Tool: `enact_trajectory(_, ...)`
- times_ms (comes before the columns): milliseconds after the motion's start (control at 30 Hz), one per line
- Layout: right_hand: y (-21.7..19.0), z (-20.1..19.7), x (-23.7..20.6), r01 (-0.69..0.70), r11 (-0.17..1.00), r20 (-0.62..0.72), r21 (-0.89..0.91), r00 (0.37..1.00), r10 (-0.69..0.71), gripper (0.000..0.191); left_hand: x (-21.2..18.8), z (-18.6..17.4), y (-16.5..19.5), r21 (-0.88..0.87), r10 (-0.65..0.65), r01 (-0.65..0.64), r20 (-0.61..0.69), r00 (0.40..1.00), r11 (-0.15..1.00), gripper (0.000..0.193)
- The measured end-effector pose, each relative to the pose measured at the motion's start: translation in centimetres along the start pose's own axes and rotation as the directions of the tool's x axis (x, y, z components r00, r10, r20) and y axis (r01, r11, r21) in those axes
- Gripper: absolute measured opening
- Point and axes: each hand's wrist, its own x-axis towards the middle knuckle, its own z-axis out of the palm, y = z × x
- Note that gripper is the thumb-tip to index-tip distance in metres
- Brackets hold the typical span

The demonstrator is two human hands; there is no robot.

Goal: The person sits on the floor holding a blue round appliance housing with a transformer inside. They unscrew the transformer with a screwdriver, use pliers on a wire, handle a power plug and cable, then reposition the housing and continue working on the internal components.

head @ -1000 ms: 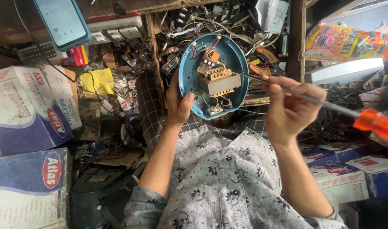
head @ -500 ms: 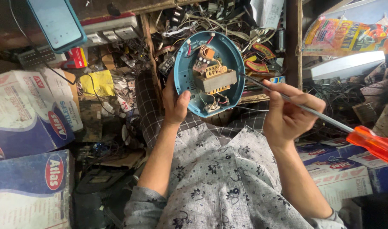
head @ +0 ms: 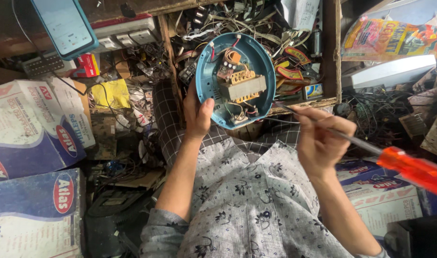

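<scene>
My left hand (head: 198, 112) grips the left rim of a teal oval appliance shell (head: 207, 86), held upright and open toward me. Inside it sit a small transformer (head: 242, 87), a copper coil (head: 232, 56) and red and white wires. My right hand (head: 321, 138) holds a long screwdriver (head: 371, 147) by its metal shaft. The orange handle (head: 416, 170) sticks out to the lower right, and the tip lies beside the shell's lower right rim.
Cardboard boxes (head: 27, 129) are stacked at the left. A phone (head: 65, 24) leans over a white power strip (head: 123, 33) at the top left. Tangled wires and parts (head: 295, 48) fill a wooden crate behind the shell. More boxes (head: 385, 200) lie at the right.
The shell has shifted slightly left and up in view. My right hand has dropped a little, and the screwdriver tip has drawn back from the shell's inside to its lower right edge.
</scene>
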Motion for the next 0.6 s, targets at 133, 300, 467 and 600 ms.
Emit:
enact_trajectory(133,-1.2,-3.9,0.8,-0.042,0.992,-0.013,-0.119,0.999,0.040,0.039,0.2,-0.5,-0.6,0.000,-0.074,0.074,-0.008,0.997,0.997,0.071)
enact_trajectory(300,-0.2,-12.5,0.5,-0.199,0.931,-0.216,0.305,0.938,0.271,0.012,0.8,-1.2,-2.0,-0.124,-0.190,0.184,-0.042,0.981,0.975,0.065)
enact_trajectory(467,4.3,-22.3,-4.5,-0.240,0.847,-0.207,0.474,0.905,0.372,0.041,3.1,-2.7,-0.5,-0.355,-0.411,0.388,0.012,0.912,0.851,0.058)
enact_trajectory(600,8.4,-27.9,-8.7,-0.290,0.834,-0.228,0.470,0.873,0.432,0.026,8.5,-3.9,1.8,0.124,-0.375,0.356,0.392,0.840,0.926,0.059)
